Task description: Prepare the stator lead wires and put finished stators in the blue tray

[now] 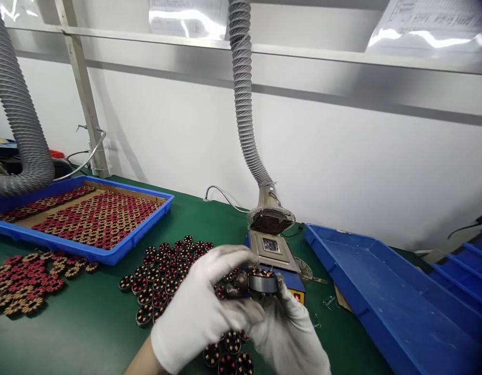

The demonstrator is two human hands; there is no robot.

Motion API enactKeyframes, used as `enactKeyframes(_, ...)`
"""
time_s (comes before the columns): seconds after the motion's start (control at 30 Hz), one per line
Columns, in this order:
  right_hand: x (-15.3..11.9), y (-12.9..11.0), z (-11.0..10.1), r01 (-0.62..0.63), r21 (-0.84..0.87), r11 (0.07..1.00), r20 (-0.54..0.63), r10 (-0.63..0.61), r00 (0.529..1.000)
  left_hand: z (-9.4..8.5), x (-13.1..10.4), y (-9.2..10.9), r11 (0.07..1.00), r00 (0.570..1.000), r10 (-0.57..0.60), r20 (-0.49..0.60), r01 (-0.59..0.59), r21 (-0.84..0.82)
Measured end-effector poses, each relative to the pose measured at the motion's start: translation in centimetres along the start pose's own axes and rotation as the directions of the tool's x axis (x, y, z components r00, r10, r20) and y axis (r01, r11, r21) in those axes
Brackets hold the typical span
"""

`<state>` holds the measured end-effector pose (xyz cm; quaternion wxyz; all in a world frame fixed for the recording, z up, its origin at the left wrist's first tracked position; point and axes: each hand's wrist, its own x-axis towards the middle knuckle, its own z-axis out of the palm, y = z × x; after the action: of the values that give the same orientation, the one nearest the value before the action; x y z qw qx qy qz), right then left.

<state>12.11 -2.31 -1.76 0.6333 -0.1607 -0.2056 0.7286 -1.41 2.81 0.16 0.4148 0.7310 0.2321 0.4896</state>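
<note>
Both hands wear white gloves and are raised over the green bench near the middle. A round part with a grey metal rim and copper windings on top is held upright between the fingers of my right hand. My left hand is curved at its left side, thumb and fingers apart, with a dark, blurred thing near its fingertips that I cannot make out. Many similar black-rimmed round parts lie on the bench behind and below my left hand. Just behind the hands stands a soldering pot with a square opening.
A blue tray of red and copper rings is at the left, with loose rings in front. Another blue tray lies at the right. A grey duct with a round hood hangs over the pot. Wire scraps lie nearby.
</note>
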Motion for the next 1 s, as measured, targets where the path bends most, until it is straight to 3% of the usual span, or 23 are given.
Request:
enactKeyframes(0.1,0.2,0.2,0.3,0.016,0.033,0.999,-0.006,-0.016,1.0,0.4,0.1,0.0,0.993,0.993,0.079,0.085,-0.086,0.085)
enactKeyframes(0.2,0.1,0.3,0.2,0.012,-0.004,1.0,0.004,-0.012,1.0,0.6,0.4,-0.6,0.994,0.997,0.061,0.051,-0.056,-0.092)
enactKeyframes(0.3,-0.2,0.4,-0.1,0.014,-0.086,0.996,-0.042,-0.017,0.999,0.4,0.5,-1.3,0.952,0.997,0.004,-0.08,-0.029,-0.306)
enactKeyframes(0.43,-0.4,0.1,-0.5,-0.029,-0.102,0.994,-0.089,0.02,0.996,-0.3,0.2,-0.9,0.937,0.951,-0.045,-0.306,-0.066,-0.343)
enactKeyframes(0.47,-0.4,-0.1,-0.6,-0.034,-0.104,0.994,-0.086,0.025,0.996,-0.5,0.1,-0.5,0.944,0.954,-0.067,-0.291,-0.034,-0.328)
enactKeyframes(0.53,-0.4,-0.3,-0.6,-0.024,-0.091,0.996,-0.078,0.017,0.997,-0.7,0.2,0.3,0.952,0.978,-0.159,-0.135,0.115,-0.285)
enactKeyframes(0.6,-0.4,-0.4,-0.5,-0.004,-0.061,0.998,-0.081,-0.001,0.997,-0.6,0.3,0.9,0.937,0.965,-0.258,0.037,0.259,-0.234)
enactKeyframes(0.67,-0.5,-0.3,-0.4,0.009,-0.05,0.999,-0.096,-0.014,0.995,-0.3,0.5,0.9,0.914,0.95,-0.296,0.101,0.312,-0.258)
enactKeyframes(0.83,-0.6,0.1,-0.2,0.018,-0.096,0.995,-0.093,-0.027,0.995,0.2,0.2,0.2,0.931,0.988,-0.156,0.017,0.153,-0.33)
enactKeyframes(0.9,-0.6,0.0,-0.3,0.016,-0.106,0.994,-0.058,-0.022,0.998,-0.2,-0.1,0.1,0.935,0.993,-0.092,-0.072,0.061,-0.349)
enactKeyframes(1.0,-0.8,-0.1,-0.8,0.007,-0.106,0.994,-0.058,-0.013,0.998,-0.8,-0.3,0.1,0.92,0.965,-0.097,-0.243,-0.006,-0.393)
